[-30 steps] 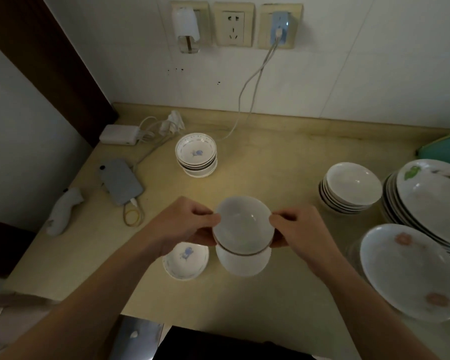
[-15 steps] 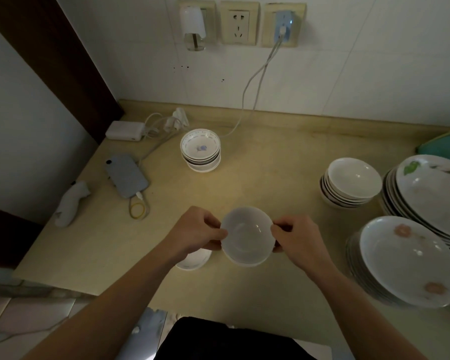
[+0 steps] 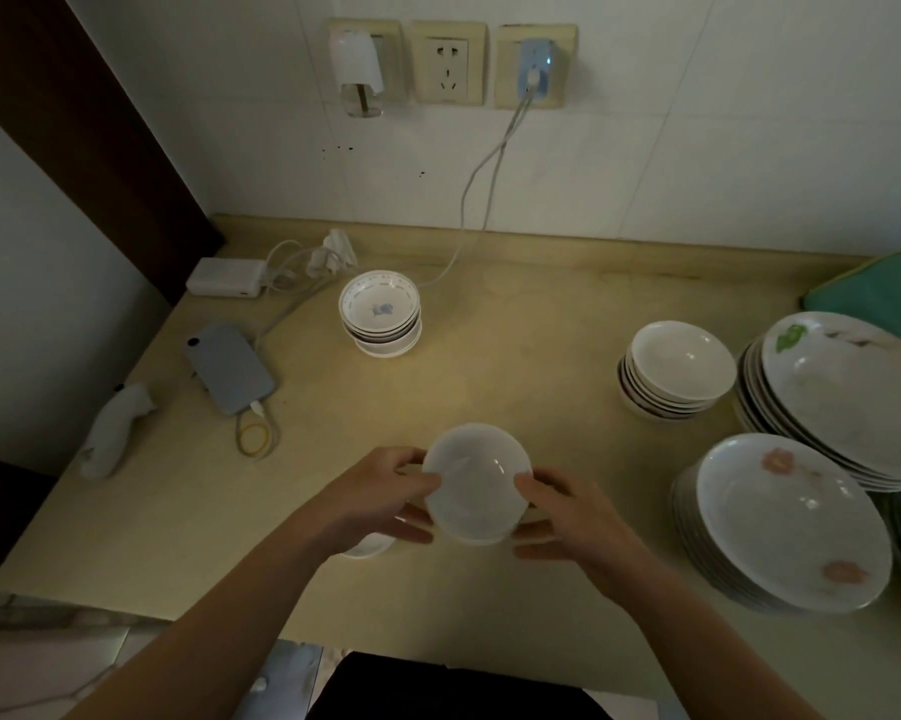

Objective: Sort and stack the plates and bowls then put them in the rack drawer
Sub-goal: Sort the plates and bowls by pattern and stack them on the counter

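Over the beige counter (image 3: 516,356), both hands, left (image 3: 370,498) and right (image 3: 575,517), grip a white bowl (image 3: 477,483) by its rim.

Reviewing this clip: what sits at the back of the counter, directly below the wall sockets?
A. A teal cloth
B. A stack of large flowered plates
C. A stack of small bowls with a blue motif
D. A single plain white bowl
C: the stack of small blue-motif bowls stands near the wall under the sockets.

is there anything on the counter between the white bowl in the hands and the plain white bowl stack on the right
Nothing visible. The bowl, held by the left hand and right hand, has bare counter between it and the bowl stack. The flowered plates sit nearer, off that line.
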A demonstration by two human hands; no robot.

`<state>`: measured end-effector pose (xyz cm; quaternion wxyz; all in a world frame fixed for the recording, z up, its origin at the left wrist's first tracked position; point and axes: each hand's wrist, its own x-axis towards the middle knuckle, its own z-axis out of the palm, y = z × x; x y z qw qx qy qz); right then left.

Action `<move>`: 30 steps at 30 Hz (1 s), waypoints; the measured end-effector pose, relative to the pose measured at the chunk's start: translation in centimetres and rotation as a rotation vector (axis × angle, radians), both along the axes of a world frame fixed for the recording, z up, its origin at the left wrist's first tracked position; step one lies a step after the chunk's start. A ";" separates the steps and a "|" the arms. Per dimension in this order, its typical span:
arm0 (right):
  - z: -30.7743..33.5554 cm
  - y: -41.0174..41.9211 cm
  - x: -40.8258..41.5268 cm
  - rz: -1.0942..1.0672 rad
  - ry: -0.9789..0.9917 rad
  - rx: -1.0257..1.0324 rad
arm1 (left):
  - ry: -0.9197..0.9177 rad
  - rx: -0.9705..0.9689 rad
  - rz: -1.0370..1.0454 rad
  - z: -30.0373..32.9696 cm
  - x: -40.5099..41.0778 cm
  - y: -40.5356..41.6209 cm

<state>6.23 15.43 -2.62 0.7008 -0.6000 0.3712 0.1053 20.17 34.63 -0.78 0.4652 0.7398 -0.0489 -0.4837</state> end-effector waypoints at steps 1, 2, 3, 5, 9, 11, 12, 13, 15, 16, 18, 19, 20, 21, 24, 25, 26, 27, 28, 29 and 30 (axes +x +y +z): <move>-0.1 0.2 -0.2 -0.014 -0.005 0.071 | 0.010 -0.011 0.011 -0.2 0.0 -0.1; -0.2 0.3 -0.4 -0.034 -0.017 0.112 | 0.018 -0.021 0.027 -0.4 -0.1 -0.2; -0.3 0.4 -0.4 -0.055 -0.034 0.130 | 0.027 -0.034 0.047 -0.6 -0.1 -0.4; -0.5 0.3 -0.1 -0.081 -0.061 0.121 | 0.044 -0.065 0.082 -0.7 0.1 -0.8; -0.2 -0.3 1.2 -0.132 -0.085 0.100 | 0.039 -0.100 0.117 -0.6 0.8 -1.7; 0.0 -0.5 2.0 -0.152 -0.096 0.107 | 0.004 -0.079 0.127 -0.5 1.4 -2.2; 0.0 -0.6 2.5 -0.152 -0.106 0.108 | -0.015 -0.066 0.137 -0.4 1.6 -2.4; 0.0 -0.7 2.9 -0.149 -0.116 0.105 | -0.029 -0.058 0.155 -0.4 1.9 -2.6; 0.0 -0.8 3.9 -0.154 -0.125 0.095 | -0.045 -0.064 0.207 -0.4 2.5 -3.1; 0.0 -0.8 4.4 -0.161 -0.124 0.092 | -0.052 -0.073 0.238 -0.3 2.8 -3.2; 0.0 -0.8 5.4 -0.181 -0.129 0.102 | -0.060 -0.100 0.301 -0.4 3.2 -3.5; 0.0 -0.8 5.8 -0.182 -0.135 0.108 | -0.063 -0.114 0.332 -0.4 3.3 -3.7; 0.0 -0.8 6.1 -0.178 -0.137 0.111 | -0.068 -0.126 0.363 -0.5 3.4 -3.7; 0.0 -0.8 6.4 -0.174 -0.137 0.104 | -0.077 -0.135 0.387 -0.6 3.4 -3.8; 1.0 -1.1 6.4 -0.137 -0.090 0.006 | -0.173 -0.100 0.387 -0.5 3.2 -4.1; 1.5 -1.5 6.2 -0.098 -0.074 -0.097 | -0.275 -0.057 0.358 -0.3 3.2 -4.1; 2.2 -2.1 5.8 -0.045 -0.065 -0.264 | -0.422 0.002 0.314 0.2 3.2 -4.2; 3.0 -3.0 5.4 0.000 -0.071 -0.468 | -0.585 0.065 0.270 0.8 3.2 -4.4; 3.9 -4.0 5.1 0.021 -0.094 -0.660 | -0.747 0.094 0.238 1.6 3.1 -4.8; 5.0 -5.3 4.7 0.008 -0.136 -0.810 | -0.885 0.075 0.220 2.6 3.0 -5.3; 6.1 -6.7 4.4 -0.026 -0.183 -0.919 | -0.984 0.018 0.208 3.5 2.9 -6.0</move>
